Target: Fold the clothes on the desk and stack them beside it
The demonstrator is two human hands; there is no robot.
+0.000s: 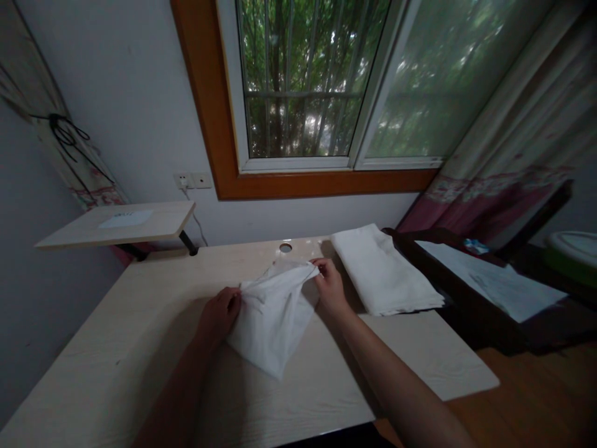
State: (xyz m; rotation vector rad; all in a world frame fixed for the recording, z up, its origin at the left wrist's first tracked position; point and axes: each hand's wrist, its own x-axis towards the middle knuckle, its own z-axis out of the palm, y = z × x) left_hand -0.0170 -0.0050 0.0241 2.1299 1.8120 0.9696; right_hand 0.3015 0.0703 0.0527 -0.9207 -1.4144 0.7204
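A white cloth (275,317) hangs partly folded over the light wooden desk (140,348), its lower corner resting on the surface. My left hand (222,311) pinches the cloth's left upper edge with closed fingers. On the right, my right hand (330,287) grips the upper right corner, fingers closed on the fabric. Both hands hold the cloth's top edge slightly above the desk.
A stack of folded white cloths (382,270) lies on the desk to the right. A cable hole (285,247) sits near the back edge. A small raised shelf (121,224) stands at left, a dark table with papers (494,283) at right, a window behind.
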